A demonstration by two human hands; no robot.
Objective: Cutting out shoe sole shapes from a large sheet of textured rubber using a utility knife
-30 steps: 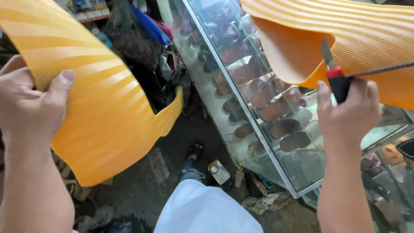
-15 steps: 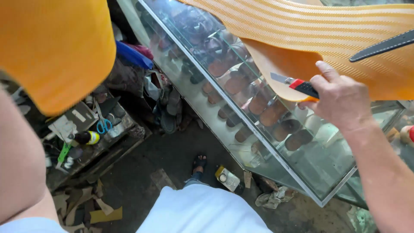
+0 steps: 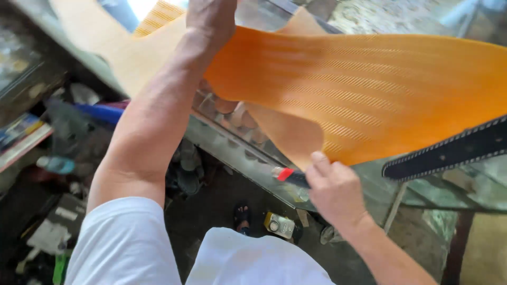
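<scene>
Overhead, the left hand (image 3: 211, 18) pinches the upper edge of a ribbed orange sheet (image 3: 369, 95), stretched above the glass counter (image 3: 248, 153). Lower down, the right hand (image 3: 335, 190) has its grip closed around a red-and-black knife (image 3: 290, 177) just beside the sheet's lower curved edge. A black stitched strap (image 3: 449, 153) crosses the sheet's right end.

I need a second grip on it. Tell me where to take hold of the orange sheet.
Take the orange sheet by its free right end, coming from the right. The left hand holds its top left and the right hand works the lower edge with a tool; the right span hangs unsupported.
</scene>
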